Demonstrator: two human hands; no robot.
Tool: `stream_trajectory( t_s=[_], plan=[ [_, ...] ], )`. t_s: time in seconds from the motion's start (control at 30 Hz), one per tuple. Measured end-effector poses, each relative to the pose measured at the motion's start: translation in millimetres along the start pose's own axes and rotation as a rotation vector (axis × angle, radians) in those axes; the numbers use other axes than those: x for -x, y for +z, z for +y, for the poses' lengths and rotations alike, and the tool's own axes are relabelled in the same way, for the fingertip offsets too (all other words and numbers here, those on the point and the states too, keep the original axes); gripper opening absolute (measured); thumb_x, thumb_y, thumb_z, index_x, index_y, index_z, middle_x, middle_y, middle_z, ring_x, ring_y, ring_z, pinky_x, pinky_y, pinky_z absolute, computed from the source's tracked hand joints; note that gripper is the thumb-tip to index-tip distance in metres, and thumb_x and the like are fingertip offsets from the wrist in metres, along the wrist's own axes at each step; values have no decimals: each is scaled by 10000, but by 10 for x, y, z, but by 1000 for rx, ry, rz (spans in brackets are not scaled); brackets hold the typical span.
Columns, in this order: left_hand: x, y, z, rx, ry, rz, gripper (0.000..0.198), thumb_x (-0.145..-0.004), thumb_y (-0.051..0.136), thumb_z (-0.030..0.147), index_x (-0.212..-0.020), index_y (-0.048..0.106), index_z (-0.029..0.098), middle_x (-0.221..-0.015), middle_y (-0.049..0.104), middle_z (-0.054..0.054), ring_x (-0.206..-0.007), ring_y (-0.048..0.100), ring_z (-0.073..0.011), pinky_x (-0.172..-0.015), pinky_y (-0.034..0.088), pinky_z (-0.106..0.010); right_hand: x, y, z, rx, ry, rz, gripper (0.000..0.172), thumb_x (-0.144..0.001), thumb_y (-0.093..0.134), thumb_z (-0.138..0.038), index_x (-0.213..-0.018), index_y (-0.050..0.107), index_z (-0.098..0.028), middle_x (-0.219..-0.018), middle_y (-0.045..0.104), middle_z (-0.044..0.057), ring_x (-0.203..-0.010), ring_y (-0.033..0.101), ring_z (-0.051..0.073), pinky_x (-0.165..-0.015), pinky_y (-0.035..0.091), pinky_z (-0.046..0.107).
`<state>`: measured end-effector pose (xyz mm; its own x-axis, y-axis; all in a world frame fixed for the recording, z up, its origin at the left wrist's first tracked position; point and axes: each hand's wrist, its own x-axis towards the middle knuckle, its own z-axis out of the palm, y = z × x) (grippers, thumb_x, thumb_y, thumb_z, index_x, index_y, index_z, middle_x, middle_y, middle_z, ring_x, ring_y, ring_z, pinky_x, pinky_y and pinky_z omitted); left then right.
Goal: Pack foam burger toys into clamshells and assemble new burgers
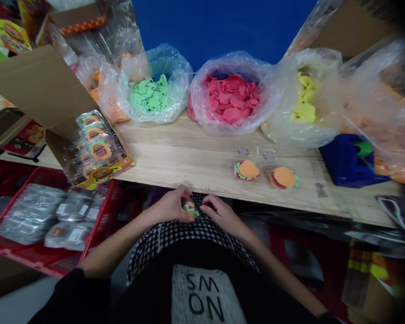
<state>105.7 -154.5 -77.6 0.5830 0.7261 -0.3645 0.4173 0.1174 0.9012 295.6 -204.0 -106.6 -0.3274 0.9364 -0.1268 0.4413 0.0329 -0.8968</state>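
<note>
My left hand [171, 205] is closed around a small stack of foam pieces [190, 209], green, red and orange, held low in front of my body just below the wooden table's [175, 157] front edge. My right hand [219, 213] touches the same stack from the right with pinched fingertips. Two finished foam burgers [247, 171] [283, 177] with orange tops lie on the table beyond my right hand, with small clear plastic pieces [256, 154] behind them.
Open plastic bags of green [150, 93], red [232, 99], yellow [304, 101] and orange [110, 96] foam shapes line the back. A cardboard box [97, 148] of packed burgers lies at left, above a red crate [50, 225] of packets. A blue tape dispenser [351, 159] stands at right.
</note>
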Motion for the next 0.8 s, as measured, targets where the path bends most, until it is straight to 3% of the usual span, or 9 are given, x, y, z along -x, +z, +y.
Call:
stream_trajectory(
  t_s=[0.1,0.2,0.3,0.4,0.5,0.8],
  plan=[
    [8,39,76,-133,76,-114,547,-484,755,214,-959,488,157,-841,612,-45,-735,565,-166,-654,436,-289,-79,-108,-151,177,-112,-164,201,-849,434,-380,-831,490,-188,-830,518,33,-763,466,154,-678,360,269],
    [39,91,-35,49,76,-100,584,-496,762,224,-1000,475,152,-920,602,-75,-814,572,-175,-710,446,-308,-80,-112,-169,238,-174,-302,236,-886,364,-359,-773,478,-185,-773,502,30,-718,450,147,-645,353,262],
    [114,79,-219,260,45,-41,438,-578,727,245,-956,530,144,-980,574,-87,-875,564,-173,-763,443,-323,-25,-79,-116,227,-209,-312,272,-909,304,-356,-755,452,-187,-751,473,19,-705,429,137,-645,348,253],
    [199,72,-341,235,59,104,203,-629,694,259,-771,622,134,-906,570,-65,-851,551,-158,-785,426,-308,12,-60,-80,216,-187,-297,276,-912,294,-363,-753,434,-188,-752,458,14,-706,422,135,-647,344,249],
    [250,121,-378,209,45,251,156,-618,704,263,-714,662,148,-775,554,-36,-769,535,-143,-732,423,-282,22,-41,-66,205,-158,-305,277,-909,303,-373,-738,418,-188,-735,447,8,-688,416,132,-626,335,243],
    [219,267,-405,253,12,297,171,-591,716,301,-645,659,149,-689,536,-17,-684,501,-126,-653,399,-253,124,20,-8,202,-123,-313,310,-908,286,-381,-700,405,-186,-713,443,12,-674,416,136,-614,331,247]
  ],
)
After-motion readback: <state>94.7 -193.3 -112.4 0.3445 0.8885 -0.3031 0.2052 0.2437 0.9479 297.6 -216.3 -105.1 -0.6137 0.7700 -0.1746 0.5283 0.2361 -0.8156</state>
